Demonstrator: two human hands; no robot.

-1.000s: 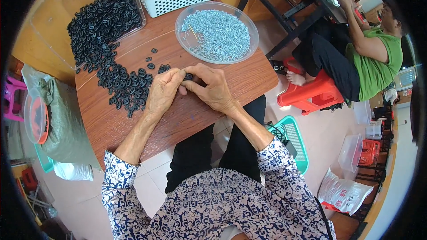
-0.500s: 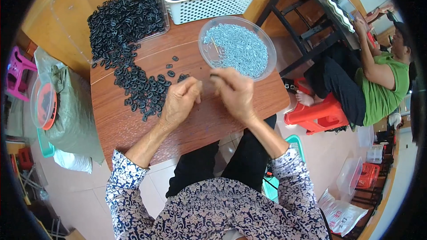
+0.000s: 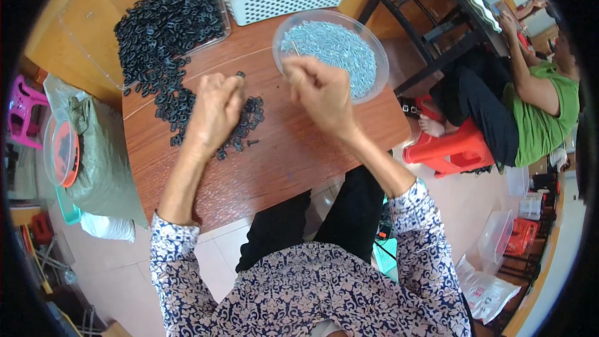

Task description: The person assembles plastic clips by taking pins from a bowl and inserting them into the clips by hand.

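My left hand [image 3: 216, 109] is over the loose black oval plastic pieces [image 3: 251, 116] on the table, fingers curled downward. Its fingertips are close to a single black piece [image 3: 241, 74]; whether they grip anything is hidden. At the near left edge of a clear round bowl [image 3: 382, 65] is my right hand [image 3: 321, 93], closed with thumb and fingers together. What it may hold is too small to make out. Many small silvery-blue, pin-like parts [image 3: 343, 50] fill the bowl, and a thin stick [image 3: 296, 48] shows among them, just beyond my right fingertips.
A clear tray [image 3: 226, 25] at the far left holds a heap of black pieces [image 3: 171, 25], spilling onto the wooden table [image 3: 281, 168]. Behind stands a white perforated basket [image 3: 287, 3] with more. A person in green [image 3: 540, 112] sits on a red stool [image 3: 452, 150] at right.
My hands were close together over the middle of the table. The left has moved left and away from me over the black pieces; the right has moved slightly farther toward the bowl.
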